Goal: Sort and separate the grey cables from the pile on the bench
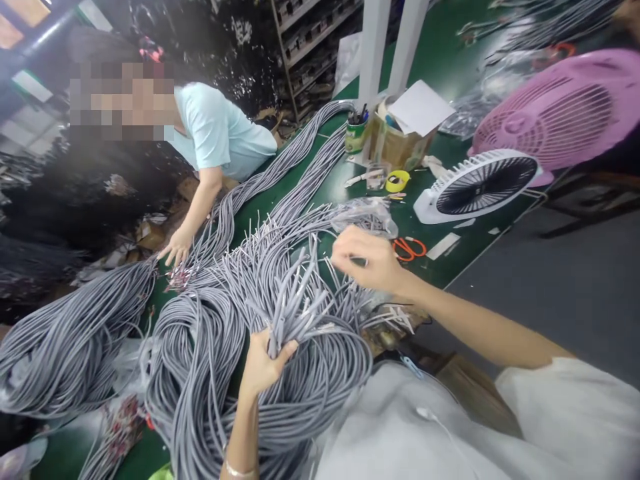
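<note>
My left hand [265, 367] is wrapped round a bunch of grey cables [295, 307], whose cut ends fan out above the thumb. Up and to the right, my right hand [365, 257] is closed with its fingers curled to the thumb; what it pinches, if anything, is too small to make out. Below and around my left hand lie thick grey cable coils [195, 360]. Many loose cable ends with pale tips [260, 247] spread across the bench behind the bunch. Beside my right hand are a clear plastic bag [365, 217] and orange-handled scissors [410, 249].
Across the green table [425, 53], a co-worker's hand [177, 248] rests near another cable bundle [80, 333]. A white fan [483, 187], a pink fan [555, 110], a pen can [356, 133], a cardboard box [400, 143] and yellow tape [398, 180] stand to the right.
</note>
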{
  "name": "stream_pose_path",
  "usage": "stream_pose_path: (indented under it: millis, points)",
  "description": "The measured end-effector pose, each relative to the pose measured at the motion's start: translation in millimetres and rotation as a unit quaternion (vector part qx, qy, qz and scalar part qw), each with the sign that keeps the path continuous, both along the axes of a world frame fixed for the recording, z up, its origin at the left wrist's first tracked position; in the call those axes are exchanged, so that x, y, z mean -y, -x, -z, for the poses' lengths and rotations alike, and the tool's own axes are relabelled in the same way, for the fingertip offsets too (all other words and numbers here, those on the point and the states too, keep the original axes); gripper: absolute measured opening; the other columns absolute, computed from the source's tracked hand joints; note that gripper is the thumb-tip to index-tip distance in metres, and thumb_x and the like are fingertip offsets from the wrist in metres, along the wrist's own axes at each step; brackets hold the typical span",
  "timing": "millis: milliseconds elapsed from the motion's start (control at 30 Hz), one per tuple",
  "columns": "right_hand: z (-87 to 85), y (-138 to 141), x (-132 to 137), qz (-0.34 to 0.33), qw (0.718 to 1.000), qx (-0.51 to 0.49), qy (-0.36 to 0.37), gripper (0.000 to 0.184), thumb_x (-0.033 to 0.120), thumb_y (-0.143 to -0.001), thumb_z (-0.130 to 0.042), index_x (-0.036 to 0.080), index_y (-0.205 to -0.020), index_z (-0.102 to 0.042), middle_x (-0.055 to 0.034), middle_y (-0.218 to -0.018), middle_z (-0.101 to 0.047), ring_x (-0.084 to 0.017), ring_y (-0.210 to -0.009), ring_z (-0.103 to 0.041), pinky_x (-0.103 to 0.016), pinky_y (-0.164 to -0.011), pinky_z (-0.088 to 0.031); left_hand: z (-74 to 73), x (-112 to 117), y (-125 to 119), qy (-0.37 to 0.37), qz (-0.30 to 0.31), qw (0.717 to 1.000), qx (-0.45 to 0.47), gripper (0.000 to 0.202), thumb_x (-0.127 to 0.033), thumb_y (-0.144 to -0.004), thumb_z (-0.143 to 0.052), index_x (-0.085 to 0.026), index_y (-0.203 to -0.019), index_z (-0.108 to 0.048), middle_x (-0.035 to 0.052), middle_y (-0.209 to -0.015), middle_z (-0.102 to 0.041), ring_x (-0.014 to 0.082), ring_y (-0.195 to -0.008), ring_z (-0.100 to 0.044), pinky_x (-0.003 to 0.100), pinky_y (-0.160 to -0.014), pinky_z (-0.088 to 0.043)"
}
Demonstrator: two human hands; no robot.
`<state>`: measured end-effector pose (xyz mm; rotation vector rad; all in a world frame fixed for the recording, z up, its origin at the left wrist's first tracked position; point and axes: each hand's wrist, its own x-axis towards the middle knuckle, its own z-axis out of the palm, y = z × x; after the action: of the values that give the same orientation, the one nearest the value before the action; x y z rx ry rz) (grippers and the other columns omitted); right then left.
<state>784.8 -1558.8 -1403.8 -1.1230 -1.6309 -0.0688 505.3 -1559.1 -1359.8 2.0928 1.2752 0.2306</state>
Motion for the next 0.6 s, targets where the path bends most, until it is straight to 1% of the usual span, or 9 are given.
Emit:
stream_pose_path:
  millis: [33,67,100,167,233,300,400,500,600]
  points:
    - [-11.0,8.7,11.2,-0.052,0.997,0.034,-0.055,0.031,0.034,-0.098,-0.044,0.015,-0.079,-0.059,-0.0048,-0.078,-0.064,-0.016,-0.078,-0.056,-0.03,-0.074,-0.044,-0.6,0.4,-0.8,-0.001,0.004,1.0,-0.001,0.033,-0.043,-0.078,-0.056,-0.018,-0.059,-0.046,-0.0059,-0.051,-0.036,0.0098,-0.05,-0.034,0.024,-0.052,-0.032]
    - [-19.6,16.2,20.5,-0.089,0.989,0.09,-0.078,0.03,0.034,-0.098,-0.045,0.015,-0.081,-0.06,-0.0037,-0.077,-0.063,-0.016,-0.076,-0.055,-0.03,-0.071,-0.042,-1.4,0.7,-1.9,0.002,0.01,1.0,-0.001,0.033,-0.043,-0.079,-0.056,-0.018,-0.06,-0.046,-0.0059,-0.052,-0.036,0.0099,-0.051,-0.034,0.023,-0.052,-0.031]
    - [-25.6,22.2,27.5,-0.105,0.979,0.156,-0.079,0.029,0.033,-0.098,-0.044,0.014,-0.082,-0.06,-0.003,-0.075,-0.062,-0.016,-0.074,-0.054,-0.03,-0.068,-0.04,-2.2,1.0,-3.1,0.009,0.02,1.0,-0.001,0.033,-0.043,-0.08,-0.055,-0.018,-0.061,-0.047,-0.0058,-0.053,-0.036,0.01,-0.051,-0.034,0.023,-0.052,-0.031]
    - [-29.6,30.5,35.0,-0.094,0.956,0.272,-0.055,0.03,0.023,-0.099,-0.04,0.013,-0.079,-0.059,-0.0014,-0.068,-0.057,-0.015,-0.066,-0.049,-0.029,-0.063,-0.035,-3.2,1.0,-5.3,0.022,0.044,0.999,-0.001,0.032,-0.044,-0.082,-0.053,-0.018,-0.063,-0.048,-0.0056,-0.055,-0.036,0.0099,-0.052,-0.033,0.023,-0.053,-0.03]
    - [-25.9,34.5,36.6,-0.079,0.937,0.338,-0.04,0.03,0.013,-0.097,-0.037,0.014,-0.075,-0.057,-0.0001,-0.065,-0.052,-0.015,-0.062,-0.046,-0.029,-0.061,-0.031,-2.9,0.2,-6.5,0.023,0.064,0.998,-0.005,0.032,-0.044,-0.083,-0.052,-0.018,-0.065,-0.048,-0.0054,-0.056,-0.036,0.0099,-0.054,-0.032,0.023,-0.055,-0.031]
    - [-19.7,35.7,36.3,-0.085,0.929,0.36,-0.029,0.027,0.008,-0.095,-0.037,0.014,-0.076,-0.056,0.0,-0.066,-0.052,-0.015,-0.064,-0.047,-0.029,-0.063,-0.03,-1.6,-0.8,-7.0,0.019,0.072,0.997,-0.007,0.033,-0.045,-0.084,-0.051,-0.018,-0.065,-0.047,-0.0054,-0.057,-0.035,0.0097,-0.054,-0.031,0.023,-0.057,-0.032]
    - [-14.4,36.1,39.7,-0.099,0.931,0.352,-0.008,0.027,0.011,-0.096,-0.036,0.015,-0.077,-0.055,-0.0004,-0.067,-0.052,-0.016,-0.067,-0.047,-0.029,-0.065,-0.031,-0.3,-0.1,-8.5,0.017,0.069,0.997,-0.006,0.037,-0.049,-0.084,-0.049,-0.018,-0.065,-0.045,-0.0056,-0.057,-0.034,0.0093,-0.054,-0.03,0.023,-0.057,-0.031]
    - [-15.5,36.4,50.7,-0.101,0.939,0.33,-0.004,0.039,0.018,-0.101,-0.026,0.015,-0.073,-0.054,-0.0018,-0.065,-0.053,-0.017,-0.063,-0.046,-0.031,-0.064,-0.031,-2.0,4.4,-12.4,0.03,0.078,0.996,-0.018,0.034,-0.049,-0.083,-0.05,-0.018,-0.067,-0.045,-0.0056,-0.057,-0.036,0.0096,-0.054,-0.032,0.023,-0.056,-0.029]
    - [-17.9,33.3,64.9,-0.142,0.938,0.314,0.023,0.053,0.024,-0.102,-0.014,0.017,-0.068,-0.054,-0.0035,-0.063,-0.054,-0.018,-0.06,-0.048,-0.031,-0.062,-0.033,-6.2,10.3,-18.1,0.028,0.111,0.992,-0.048,0.029,-0.046,-0.08,-0.054,-0.019,-0.071,-0.048,-0.0053,-0.059,-0.04,0.0104,-0.055,-0.037,0.023,-0.057,-0.029]
